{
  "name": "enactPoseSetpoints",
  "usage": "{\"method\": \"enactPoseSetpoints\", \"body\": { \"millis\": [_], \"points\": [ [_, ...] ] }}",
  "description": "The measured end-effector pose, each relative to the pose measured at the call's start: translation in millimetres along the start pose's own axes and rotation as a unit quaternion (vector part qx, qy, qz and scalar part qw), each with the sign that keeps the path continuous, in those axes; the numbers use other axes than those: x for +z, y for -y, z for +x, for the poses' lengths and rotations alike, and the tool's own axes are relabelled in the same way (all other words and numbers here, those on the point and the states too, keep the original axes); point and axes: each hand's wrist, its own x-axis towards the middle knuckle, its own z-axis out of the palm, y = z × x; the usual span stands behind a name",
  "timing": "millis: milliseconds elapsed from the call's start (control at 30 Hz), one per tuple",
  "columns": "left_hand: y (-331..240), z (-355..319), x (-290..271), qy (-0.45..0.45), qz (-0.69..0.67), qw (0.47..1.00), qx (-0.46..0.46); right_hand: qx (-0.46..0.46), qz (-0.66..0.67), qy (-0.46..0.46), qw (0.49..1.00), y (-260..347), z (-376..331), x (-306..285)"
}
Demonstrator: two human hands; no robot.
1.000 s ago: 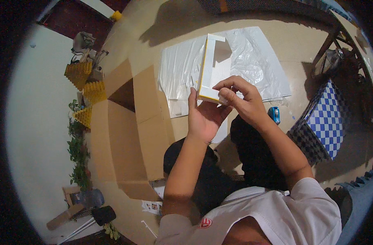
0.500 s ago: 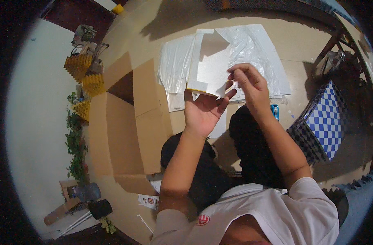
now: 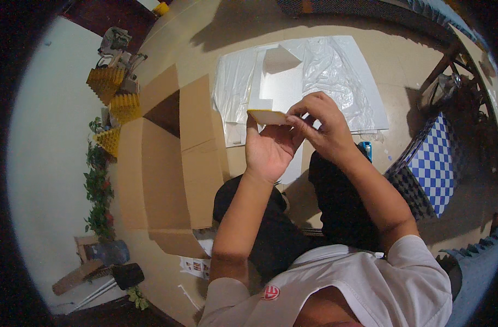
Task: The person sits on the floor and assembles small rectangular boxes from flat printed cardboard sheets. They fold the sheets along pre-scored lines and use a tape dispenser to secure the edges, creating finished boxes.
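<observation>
A partly folded card carton (image 3: 284,84), white inside with a yellow edge showing, is held up in front of me. My left hand (image 3: 270,151) supports its near end from below, palm up; the carton hides some of its fingers. At the near right corner, my right hand (image 3: 326,126) is closed, thumb and fingers pinching the near flap (image 3: 268,116). That flap stands tilted up from the carton's base. Beyond and beneath the carton lies a white sheet covered with clear crinkled plastic (image 3: 341,82).
A large open cardboard box (image 3: 167,180) stands on the floor to my left. Blue-and-white checkered board (image 3: 431,163) leans at the right. A small blue item (image 3: 367,151) lies beside my right knee. Yellow racks (image 3: 123,108) and leafy plants (image 3: 98,191) line the left wall.
My right hand has come left and down onto the carton's near right corner and closed there. The near flap is now tilted up. My left hand stays nearly where it was.
</observation>
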Motion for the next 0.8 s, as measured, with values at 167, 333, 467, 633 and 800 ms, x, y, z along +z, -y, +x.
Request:
{"method": "enactPoseSetpoints", "body": {
  "millis": [167, 333, 467, 633, 800],
  "points": [
    [-3.3, -1.8, -8.6, -0.18, 0.286, 0.919, 0.203, 0.092, 0.042, -0.045, 0.994, -4.1, 2.8, 2.1],
    [-31.7, -12.0, 10.7, -0.114, 0.597, 0.693, 0.388, 0.087, 0.024, 0.023, 0.996, -7.3, 7.8, -4.0],
    [-37.2, -27.2, 14.9, -0.064, 0.624, 0.761, 0.162, 0.098, 0.044, 0.057, 0.993, -2.9, 8.2, -1.1],
    [-21.4, -22.8, 13.9, -0.075, 0.604, 0.786, 0.109, 0.102, 0.109, 0.035, 0.988, -1.2, 5.5, 4.9],
    [-20.0, -17.7, 8.5, -0.09, 0.605, 0.781, 0.125, 0.011, 0.012, 0.052, 0.999, -11.5, 2.1, -1.3]
  ]
}}
